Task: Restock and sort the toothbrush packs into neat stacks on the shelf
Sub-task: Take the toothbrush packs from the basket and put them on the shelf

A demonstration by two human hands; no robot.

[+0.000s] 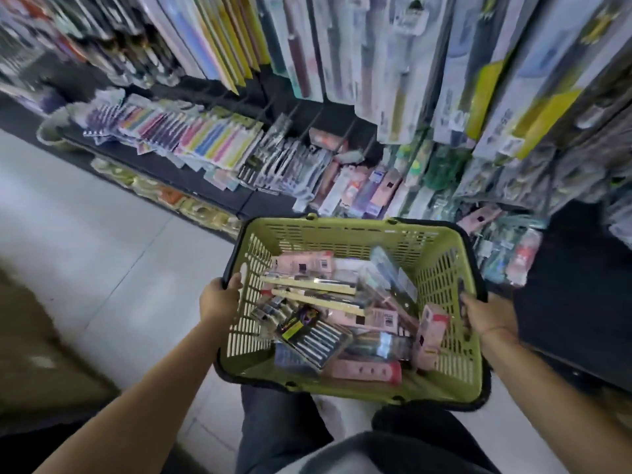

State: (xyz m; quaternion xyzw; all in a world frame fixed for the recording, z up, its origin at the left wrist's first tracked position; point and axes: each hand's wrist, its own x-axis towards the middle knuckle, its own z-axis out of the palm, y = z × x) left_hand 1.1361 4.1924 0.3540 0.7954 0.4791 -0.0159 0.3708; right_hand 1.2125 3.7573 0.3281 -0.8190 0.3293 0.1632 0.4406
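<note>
Green basket [345, 234]: a person is holding it over the pale floor [85, 217], near the shelf's front edge.
Basket contents: toothbrush packs [328, 309] are lying jumbled across its bottom, pink cartons among clear blister packs, one pink carton leaning against the right wall.
Left hand [219, 299]: fingers are curling over the basket's left rim, gripping it.
Right hand [485, 316]: it is gripping the right rim.
Shelf [191, 179]: colourful packs [212, 142] are lying in slanted, overlapping rows along it.
Above the shelf: hanging packs [376, 63] are crowding the wall.
</note>
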